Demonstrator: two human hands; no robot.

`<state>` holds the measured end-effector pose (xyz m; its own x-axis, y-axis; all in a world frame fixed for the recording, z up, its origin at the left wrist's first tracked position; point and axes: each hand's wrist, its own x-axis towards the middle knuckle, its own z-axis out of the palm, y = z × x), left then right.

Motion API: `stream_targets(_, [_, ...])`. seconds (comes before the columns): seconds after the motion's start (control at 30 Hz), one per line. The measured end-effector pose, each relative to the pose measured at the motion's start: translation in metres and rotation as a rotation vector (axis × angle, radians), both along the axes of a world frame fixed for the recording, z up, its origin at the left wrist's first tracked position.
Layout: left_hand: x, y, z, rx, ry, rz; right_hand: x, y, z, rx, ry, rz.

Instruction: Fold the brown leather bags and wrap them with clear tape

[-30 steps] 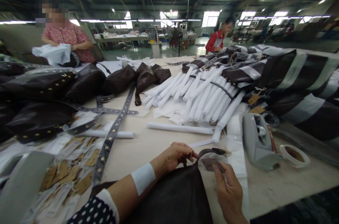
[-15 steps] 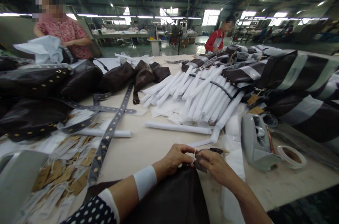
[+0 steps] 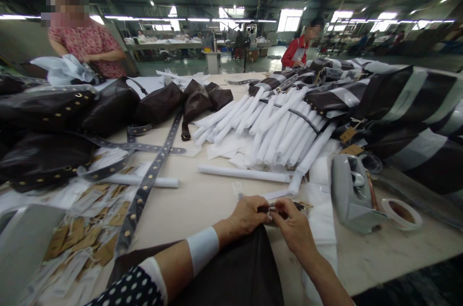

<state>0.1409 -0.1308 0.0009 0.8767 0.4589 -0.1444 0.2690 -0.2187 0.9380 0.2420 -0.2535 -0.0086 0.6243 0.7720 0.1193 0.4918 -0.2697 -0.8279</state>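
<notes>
A dark brown leather bag [image 3: 238, 272] lies in front of me at the table's near edge. At its top end, my left hand [image 3: 249, 216] is closed round a dark strap piece, mostly hidden by the fingers. My right hand [image 3: 293, 229] faces it, thumb and fingertips pinched on a thin white string [image 3: 269, 215]. The two hands almost touch. Just behind the right fingers a dark end and part of a brown tag [image 3: 306, 205] show.
White paper rolls [image 3: 282, 137] are heaped ahead. Tagged strings and brown tags [image 3: 92, 236] lie left beside studded straps [image 3: 148, 180]. A grey tape dispenser [image 3: 352, 195] and a tape roll [image 3: 401, 214] stand right. Wrapped bags [image 3: 401, 93] pile up behind; two co-workers stand across the table.
My right hand has turned, its fingers moving from a flat grey piece to a pinch at the string. My left hand has stayed by the bag's top.
</notes>
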Motion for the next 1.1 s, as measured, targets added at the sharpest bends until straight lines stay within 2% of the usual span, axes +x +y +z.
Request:
stream_targets(0.17, [0.003, 0.000, -0.001, 0.092, 0.042, -0.013, -0.010, -0.004, -0.015, 0.250, -0.171, 0.041])
stream_targets(0.33, [0.003, -0.002, 0.000, 0.078, 0.060, 0.024, -0.024, -0.003, -0.023, 0.400, -0.238, -0.077])
stream_targets(0.47, [0.004, -0.004, -0.001, -0.001, 0.068, 0.080, -0.028, -0.001, -0.029, 0.459, -0.227, -0.169])
stream_targets(0.7, [0.002, -0.001, -0.006, -0.154, 0.046, 0.141, -0.029, -0.006, -0.044, 0.259, 0.027, -0.386])
stream_targets(0.87, [-0.001, 0.002, -0.008, -0.172, -0.007, 0.173, -0.030, -0.016, -0.053, 0.137, 0.037, -0.329])
stream_targets(1.1, [-0.004, -0.004, -0.003, -0.154, -0.069, 0.172, -0.028, -0.014, -0.054, 0.130, -0.051, -0.308])
